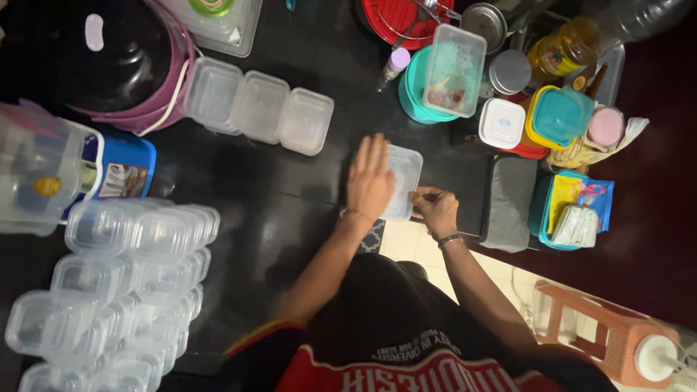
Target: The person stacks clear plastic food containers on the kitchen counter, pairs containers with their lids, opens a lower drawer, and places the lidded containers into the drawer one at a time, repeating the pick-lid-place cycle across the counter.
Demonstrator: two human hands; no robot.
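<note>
Two hands meet on one small clear plastic container [401, 180] lying at the near edge of the dark glossy surface [290, 196]. The left hand [369, 181] lies flat across its lid, fingers [372, 149] spread and pressing down, while the right hand [435, 209] sits at the lower right corner, its fingers curled together and pinching the rim there. The box looks thin-walled and translucent, rectangular with rounded corners; I judge it very light, slightly flexible, and smooth enough to skate on the polished top unless held down. The corners and the lid's edge seem the firmest places to take hold, since the middle of the lid would likely bow. Three matching boxes [258, 105] stand in a row further back, and many more of the same kind are stacked in a heap [123, 283] at the left. A teal tub [415, 91] with another clear box [455, 69] resting on it stands just behind, beside jars with coloured lids.
</note>
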